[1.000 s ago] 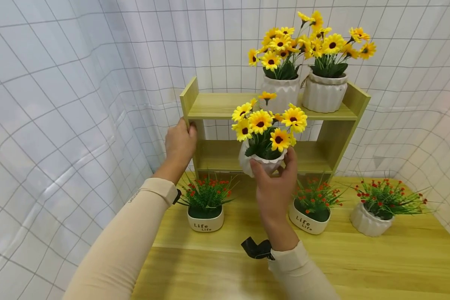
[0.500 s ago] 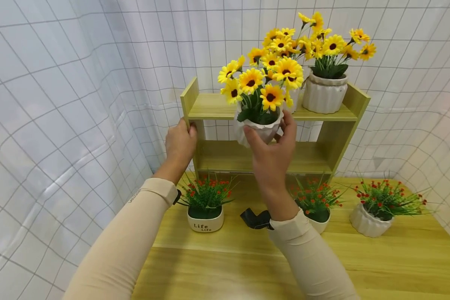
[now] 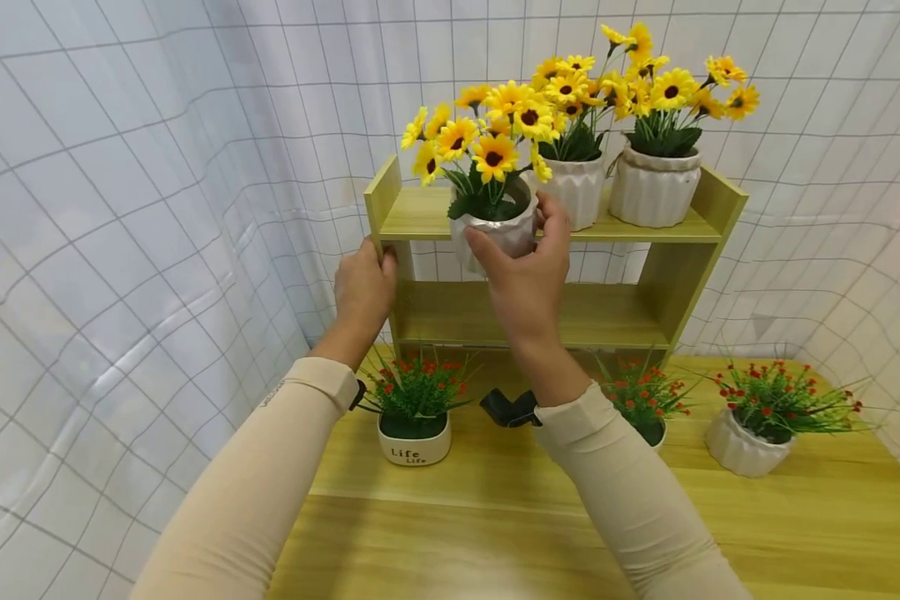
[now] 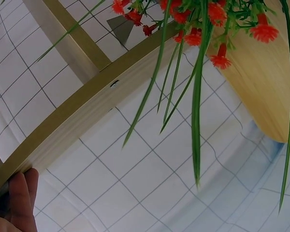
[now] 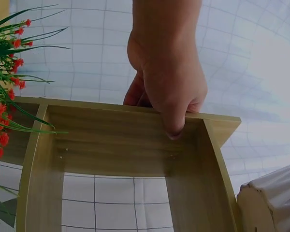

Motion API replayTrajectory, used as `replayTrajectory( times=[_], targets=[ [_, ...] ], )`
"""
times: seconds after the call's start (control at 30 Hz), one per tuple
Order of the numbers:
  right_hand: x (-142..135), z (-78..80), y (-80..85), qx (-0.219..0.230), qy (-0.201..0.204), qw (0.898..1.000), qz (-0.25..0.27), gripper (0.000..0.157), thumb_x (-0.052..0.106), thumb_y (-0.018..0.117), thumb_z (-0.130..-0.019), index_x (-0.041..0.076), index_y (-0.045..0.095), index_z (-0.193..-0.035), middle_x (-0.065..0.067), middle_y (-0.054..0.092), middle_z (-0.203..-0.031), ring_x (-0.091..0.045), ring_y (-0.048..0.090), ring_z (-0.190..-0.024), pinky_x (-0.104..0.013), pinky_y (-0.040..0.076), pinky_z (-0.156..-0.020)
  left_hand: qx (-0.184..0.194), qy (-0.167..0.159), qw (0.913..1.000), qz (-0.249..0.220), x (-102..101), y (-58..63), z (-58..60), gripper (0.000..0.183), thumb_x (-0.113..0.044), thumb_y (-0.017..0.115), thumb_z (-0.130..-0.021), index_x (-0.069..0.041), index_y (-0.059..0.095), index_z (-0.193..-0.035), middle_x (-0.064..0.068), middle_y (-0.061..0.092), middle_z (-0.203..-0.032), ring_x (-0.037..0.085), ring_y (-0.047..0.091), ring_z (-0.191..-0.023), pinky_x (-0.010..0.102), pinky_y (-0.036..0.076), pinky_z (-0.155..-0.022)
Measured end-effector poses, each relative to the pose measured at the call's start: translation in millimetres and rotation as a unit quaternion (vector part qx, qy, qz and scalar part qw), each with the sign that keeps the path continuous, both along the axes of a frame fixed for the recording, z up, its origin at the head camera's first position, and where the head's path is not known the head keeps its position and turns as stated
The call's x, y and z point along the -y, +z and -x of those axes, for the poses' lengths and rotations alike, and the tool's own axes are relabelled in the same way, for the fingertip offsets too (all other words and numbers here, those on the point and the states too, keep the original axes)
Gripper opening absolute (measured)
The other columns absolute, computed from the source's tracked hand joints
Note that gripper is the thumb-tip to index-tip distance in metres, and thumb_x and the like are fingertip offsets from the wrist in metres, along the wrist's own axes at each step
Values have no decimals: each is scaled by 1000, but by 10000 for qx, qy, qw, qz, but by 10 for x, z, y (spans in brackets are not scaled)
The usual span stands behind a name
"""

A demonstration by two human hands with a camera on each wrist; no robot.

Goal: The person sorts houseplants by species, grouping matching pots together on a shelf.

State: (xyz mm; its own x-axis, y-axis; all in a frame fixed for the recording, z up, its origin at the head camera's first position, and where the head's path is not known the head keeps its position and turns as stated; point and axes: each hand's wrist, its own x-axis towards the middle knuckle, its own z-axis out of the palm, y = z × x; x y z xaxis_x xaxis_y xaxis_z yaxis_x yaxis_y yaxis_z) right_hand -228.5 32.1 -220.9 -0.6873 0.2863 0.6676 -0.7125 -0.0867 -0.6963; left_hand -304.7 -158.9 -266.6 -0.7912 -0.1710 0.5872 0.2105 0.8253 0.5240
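My right hand (image 3: pixel 528 279) grips a white fluted flower pot (image 3: pixel 498 233) with yellow artificial sunflowers (image 3: pixel 487 142), thumb on the front and fingers round the right side. The pot overlaps the front edge of the top board at the left part of a small wooden shelf (image 3: pixel 420 212). My left hand (image 3: pixel 363 287) holds the shelf's left side panel. In the right wrist view, the left hand (image 5: pixel 171 82) shows with its thumb inside the panel and its fingers outside; part of the held pot (image 5: pixel 275 198) appears at lower right.
Two more white sunflower pots, a middle one (image 3: pixel 576 192) and a right one (image 3: pixel 656 187), stand on the top board. On the wooden table (image 3: pixel 435 533) are red-flowered plants: a left one (image 3: pixel 414 442), one partly behind my right forearm (image 3: pixel 648 396), and a far-right one (image 3: pixel 750 442).
My right hand has raised the held sunflower pot and moved it left, from before the lower board up to the top board's front edge. The left hand keeps its hold on the panel.
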Motion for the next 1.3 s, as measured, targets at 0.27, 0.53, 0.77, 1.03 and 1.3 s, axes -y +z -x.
replayTrajectory(
  times=[0.27, 0.53, 0.77, 1.03, 1.3],
  targets=[
    [-5, 89, 94, 71, 140, 9995, -259, 66, 9, 81, -80, -5, 47, -135, -14, 53, -119, -24, 56, -104, -35, 54, -79, 19, 38, 10000, 7, -15, 2, -1, 30, -26, 49, -104, 1, 61, -104, 31, 68, -97, 50, 66, -88, 58, 50, -70],
    [-33, 402, 127, 758, -216, 9925, -935, 71, 33, 83, -82, 3, 50, -138, -7, 54, -119, -19, 56, -101, -30, 53, -81, 0, 57, 10000, -46, -4, -1, -20, 30, -27, 48, -104, 0, 61, -105, 30, 68, -98, 50, 66, -90, 59, 50, -71],
    [-73, 545, 173, 846, -427, 9857, -1392, 65, 40, 82, -81, 3, 56, -127, -8, 56, -112, -19, 58, -94, -30, 53, -73, -10, 47, 10000, -35, -10, -10, -7, 30, -27, 47, -104, 0, 60, -105, 29, 69, -98, 49, 66, -90, 58, 50, -71],
    [59, 661, 209, 1017, -987, 9729, -1826, 81, 49, 83, -77, 0, 51, -133, -9, 55, -119, -17, 54, -98, -26, 48, -77, 67, 55, 10000, -16, -14, -17, 10, 31, -28, 47, -104, -1, 60, -105, 29, 69, -98, 48, 66, -90, 58, 50, -71],
    [219, 774, 257, 1378, -1415, 9531, -2295, 84, 58, 78, -77, 5, 45, -133, -10, 51, -126, -20, 51, -103, -32, 44, -84, 45, 50, 10000, -26, -17, -9, 3, 29, -27, 47, -104, -1, 60, -106, 28, 69, -98, 48, 66, -91, 57, 50, -71]
  ],
)
